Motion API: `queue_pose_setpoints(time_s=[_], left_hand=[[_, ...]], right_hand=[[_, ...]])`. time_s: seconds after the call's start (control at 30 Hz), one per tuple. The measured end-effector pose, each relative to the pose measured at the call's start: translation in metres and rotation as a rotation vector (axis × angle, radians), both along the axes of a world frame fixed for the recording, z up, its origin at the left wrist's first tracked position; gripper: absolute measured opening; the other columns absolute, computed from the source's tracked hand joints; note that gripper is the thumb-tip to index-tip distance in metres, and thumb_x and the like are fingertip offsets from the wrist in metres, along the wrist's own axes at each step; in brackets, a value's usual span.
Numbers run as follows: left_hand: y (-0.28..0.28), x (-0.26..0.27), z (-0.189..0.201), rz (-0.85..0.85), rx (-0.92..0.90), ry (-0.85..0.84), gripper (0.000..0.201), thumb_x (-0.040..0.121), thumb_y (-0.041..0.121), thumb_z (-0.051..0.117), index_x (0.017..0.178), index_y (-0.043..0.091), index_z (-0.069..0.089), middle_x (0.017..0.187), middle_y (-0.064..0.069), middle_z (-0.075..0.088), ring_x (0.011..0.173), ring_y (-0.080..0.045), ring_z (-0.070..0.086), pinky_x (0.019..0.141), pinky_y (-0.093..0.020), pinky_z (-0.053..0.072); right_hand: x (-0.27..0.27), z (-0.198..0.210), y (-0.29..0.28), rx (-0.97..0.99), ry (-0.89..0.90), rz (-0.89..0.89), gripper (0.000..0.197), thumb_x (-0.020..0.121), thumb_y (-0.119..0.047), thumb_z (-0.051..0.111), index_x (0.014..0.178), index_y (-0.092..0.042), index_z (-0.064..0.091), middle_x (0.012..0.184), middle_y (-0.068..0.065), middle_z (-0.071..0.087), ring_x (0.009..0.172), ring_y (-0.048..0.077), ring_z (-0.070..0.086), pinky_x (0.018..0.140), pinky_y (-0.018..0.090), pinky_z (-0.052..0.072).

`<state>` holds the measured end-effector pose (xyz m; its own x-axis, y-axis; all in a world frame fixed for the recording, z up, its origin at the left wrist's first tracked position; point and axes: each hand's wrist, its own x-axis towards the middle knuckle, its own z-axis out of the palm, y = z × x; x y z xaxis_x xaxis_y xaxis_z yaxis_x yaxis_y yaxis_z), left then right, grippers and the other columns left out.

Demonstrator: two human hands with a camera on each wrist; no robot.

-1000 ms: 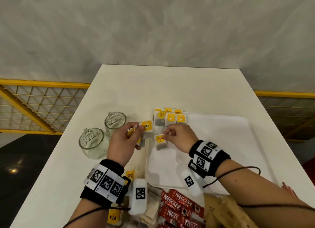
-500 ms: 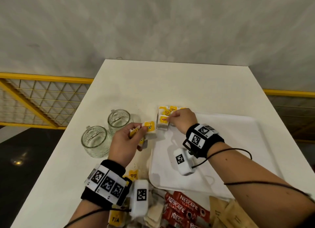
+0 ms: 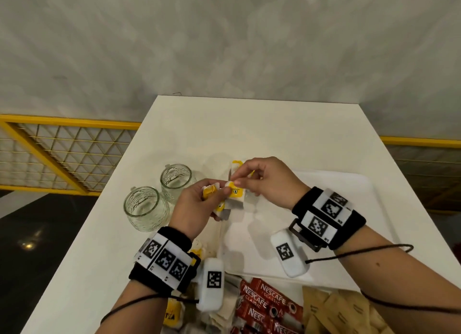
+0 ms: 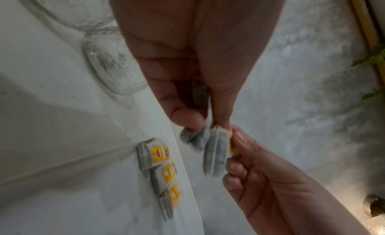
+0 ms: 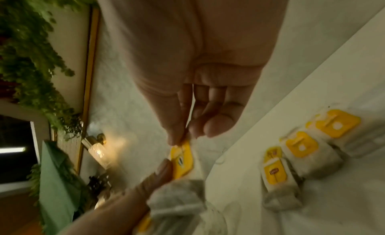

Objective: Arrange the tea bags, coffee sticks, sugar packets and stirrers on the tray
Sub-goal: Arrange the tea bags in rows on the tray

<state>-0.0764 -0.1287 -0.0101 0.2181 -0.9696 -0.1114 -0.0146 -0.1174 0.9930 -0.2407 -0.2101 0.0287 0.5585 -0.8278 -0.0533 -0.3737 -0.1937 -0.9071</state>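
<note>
Hands, two, working together above the left edge of the tray [image 3: 336, 233].

Left hand [image 3: 197, 209]: fingers curled round a small bunch of tea bags [image 3: 224, 204], serving, it seems, as a feeding stock.

Right hand [image 3: 267, 184]: thumb and forefinger pinching the yellow tag of the top tea bag [image 3: 235, 192], which the left thumb also touches; judged a hand-off, one bag being peeled from the bunch.

Placed tea bags [image 4: 164, 169]: a tidy row, tags up, near the tray's far left corner; largely hidden behind the right hand in the head view, plain in both wrist views. Presumably laid edge to edge to leave room for the other goods.

Coffee sticks [image 3: 264, 306], red, and brown sugar packets [image 3: 331, 311]: heaped on the table [image 3: 249, 129] at the near edge, off the tray, not yet arranged. Stirrers: none identified.

Glass mugs [image 3: 159, 196], two: beside the left hand, off the tray.

Change from half a second ago: the right hand was then at the row, setting a bag down; it has since come back to the left hand for the next one. The left hand's bunch is unchanged in position.
</note>
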Motion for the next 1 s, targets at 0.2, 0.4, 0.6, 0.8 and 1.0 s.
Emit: queue_pose_setpoints(time_s=[0.2,0.4,0.6,0.8,1.0], left_hand=[[-0.006,-0.001,0.005,0.016,0.023,0.032,0.012,0.094,0.011,0.060,0.083,0.012,0.066,0.079,-0.007,0.070,0.068,-0.020,0.062,0.049,-0.026,0.050],[-0.006,0.004,0.008,-0.001,0.111,0.102,0.006,0.092,0.013,0.063,0.093,0.008,0.066,0.083,-0.008,0.072,0.071,-0.020,0.060,0.049,-0.022,0.050],[-0.003,0.004,0.004,-0.029,0.161,0.084,0.015,0.090,0.008,0.064,0.104,0.003,0.063,0.088,-0.011,0.074,0.069,-0.017,0.063,0.050,-0.022,0.052],[-0.005,0.004,0.001,-0.041,0.170,0.036,0.016,0.086,0.007,0.070,0.101,0.005,0.064,0.091,-0.014,0.074,0.067,-0.019,0.060,0.050,-0.024,0.051],[-0.003,0.006,0.002,-0.054,0.138,0.047,0.006,0.089,0.010,0.066,0.094,0.007,0.064,0.088,-0.011,0.075,0.069,-0.015,0.063,0.050,-0.024,0.051]], right_hand=[[-0.028,0.011,-0.018,-0.011,-0.025,-0.112,0.011,0.087,-0.001,0.065,0.091,-0.009,0.071,0.071,0.021,0.065,0.055,0.015,0.061,0.061,0.029,0.057],[-0.046,-0.007,-0.028,-0.026,0.237,-0.074,0.013,0.089,-0.001,0.061,0.098,-0.001,0.070,0.063,0.004,0.064,0.053,0.010,0.063,0.057,0.021,0.055],[-0.033,-0.033,-0.021,-0.025,0.525,0.178,0.013,0.091,-0.015,0.062,0.099,-0.014,0.072,0.077,-0.009,0.063,0.062,0.002,0.056,0.054,0.005,0.041],[-0.020,-0.051,-0.049,-0.178,0.602,0.030,0.016,0.093,-0.015,0.058,0.103,-0.014,0.071,0.107,0.005,0.068,0.099,0.019,0.061,0.077,0.021,0.038],[-0.009,-0.058,-0.067,-0.180,0.557,-0.035,0.017,0.093,-0.013,0.057,0.102,-0.011,0.072,0.111,0.006,0.067,0.102,0.021,0.061,0.080,0.022,0.040]])
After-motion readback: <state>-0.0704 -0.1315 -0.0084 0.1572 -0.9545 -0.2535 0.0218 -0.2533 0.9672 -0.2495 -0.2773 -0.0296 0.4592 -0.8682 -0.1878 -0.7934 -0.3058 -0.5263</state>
